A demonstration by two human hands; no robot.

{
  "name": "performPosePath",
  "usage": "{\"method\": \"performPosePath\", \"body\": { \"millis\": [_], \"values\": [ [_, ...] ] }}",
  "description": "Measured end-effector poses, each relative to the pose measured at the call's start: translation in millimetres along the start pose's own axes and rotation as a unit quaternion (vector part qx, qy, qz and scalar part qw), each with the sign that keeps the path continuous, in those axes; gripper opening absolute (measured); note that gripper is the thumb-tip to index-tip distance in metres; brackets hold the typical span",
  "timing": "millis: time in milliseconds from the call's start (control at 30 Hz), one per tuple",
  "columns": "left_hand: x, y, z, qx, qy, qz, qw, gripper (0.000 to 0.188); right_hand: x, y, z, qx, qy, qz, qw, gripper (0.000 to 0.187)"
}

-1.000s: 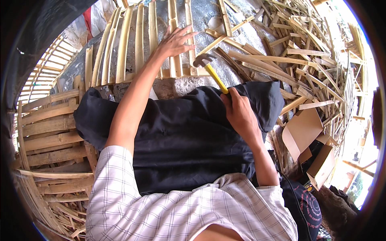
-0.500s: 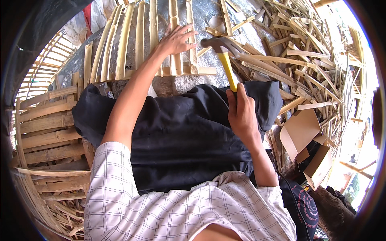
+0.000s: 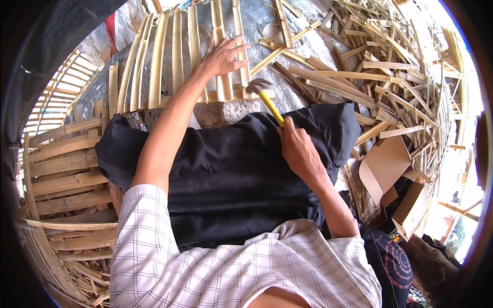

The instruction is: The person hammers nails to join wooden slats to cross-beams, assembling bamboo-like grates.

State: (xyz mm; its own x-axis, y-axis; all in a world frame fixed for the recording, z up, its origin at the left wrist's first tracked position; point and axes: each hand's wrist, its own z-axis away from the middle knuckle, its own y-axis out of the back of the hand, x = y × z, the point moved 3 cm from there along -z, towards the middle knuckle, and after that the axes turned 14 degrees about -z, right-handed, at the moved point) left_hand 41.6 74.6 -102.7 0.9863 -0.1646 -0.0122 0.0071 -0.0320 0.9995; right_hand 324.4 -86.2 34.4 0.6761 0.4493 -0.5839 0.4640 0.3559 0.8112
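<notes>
My right hand (image 3: 300, 149) is closed round the handle of a claw hammer (image 3: 270, 106) with a yellow shaft and a dark metal head. The hammer's head is at the near end of a split bamboo slat (image 3: 239, 38), over the crosswise bamboo strip (image 3: 264, 94); whether it touches cannot be made out. My left hand (image 3: 222, 57) lies with spread fingers across that slat and the bamboo slat (image 3: 216, 20) beside it. Several more slats run side by side to the left, their near ends on the crosswise strip. No nail is visible.
Bamboo offcuts (image 3: 380, 66) are heaped at the right. An open cardboard box (image 3: 411, 210) stands near my right elbow. At the left is a slatted bamboo panel (image 3: 67, 179). Black cloth (image 3: 231, 169) covers my lap, and a grey stone-like surface (image 3: 262, 25) lies under the slats.
The hammer has swung down and left, from raised above the slats to the near end of one. My left hand stays spread on the slats, nearly unmoved.
</notes>
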Motion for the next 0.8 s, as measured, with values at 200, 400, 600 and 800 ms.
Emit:
{"method": "performPosePath", "body": {
  "millis": [200,400,600,800],
  "values": [
    [-8,1,5,-0.014,0.006,0.04,0.999,0.07,-33,37,-9,0.112,0.042,-0.078,0.99,0.023],
    [-1,-6,-2,-0.016,0.015,0.055,0.998,0.069,-5,0,3,-0.019,0.016,-0.006,1.0,0.022],
    [-14,-17,3,0.011,0.004,0.076,0.997,0.068,-44,43,-7,0.092,0.018,-0.116,0.989,0.021],
    [1,-6,-2,-0.027,0.004,0.08,0.996,0.071,-5,-1,1,0.004,-0.044,-0.037,0.998,0.022]
  ]
}}
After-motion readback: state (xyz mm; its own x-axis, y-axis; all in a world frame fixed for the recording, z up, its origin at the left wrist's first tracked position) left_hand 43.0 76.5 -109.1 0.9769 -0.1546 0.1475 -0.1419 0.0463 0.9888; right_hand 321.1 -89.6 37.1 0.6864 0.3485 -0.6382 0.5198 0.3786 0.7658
